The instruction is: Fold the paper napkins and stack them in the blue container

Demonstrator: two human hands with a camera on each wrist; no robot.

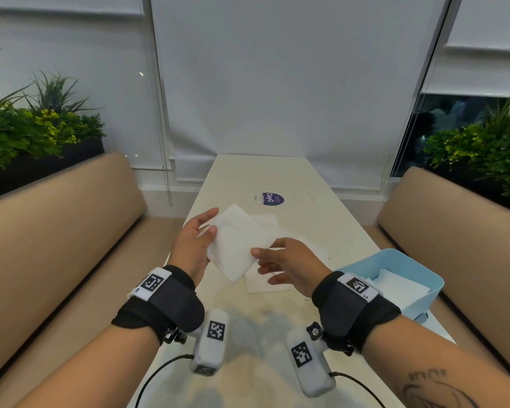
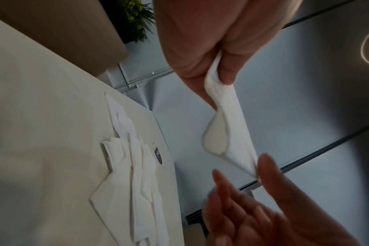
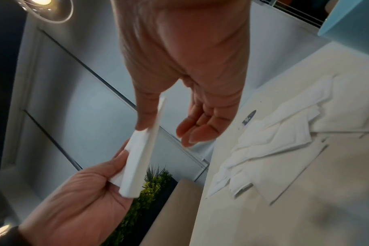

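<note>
My left hand [image 1: 214, 220] holds a folded white napkin [image 1: 236, 245] in the air above the table, pinching its left edge between thumb and fingers [image 2: 228, 73]. The napkin [image 2: 232, 119] sags into a loop below that pinch. My right hand [image 1: 259, 260] is at the napkin's right corner with only the thumb [image 3: 144, 114] lying against the paper [image 3: 139, 163]. Its other fingers [image 3: 194, 131] stay loosely spread, apart from the napkin. The blue container [image 1: 409, 262] stands at the right table edge with folded napkins [image 1: 401, 287] inside.
Several loose napkins [image 1: 273, 223] lie spread on the cream table [image 1: 277, 175] under and beyond my hands; the pile [image 2: 137, 174] also shows in both wrist views. A round purple sticker [image 1: 270, 198] sits farther back. Tan benches [image 1: 56, 231] flank the table, with planters behind.
</note>
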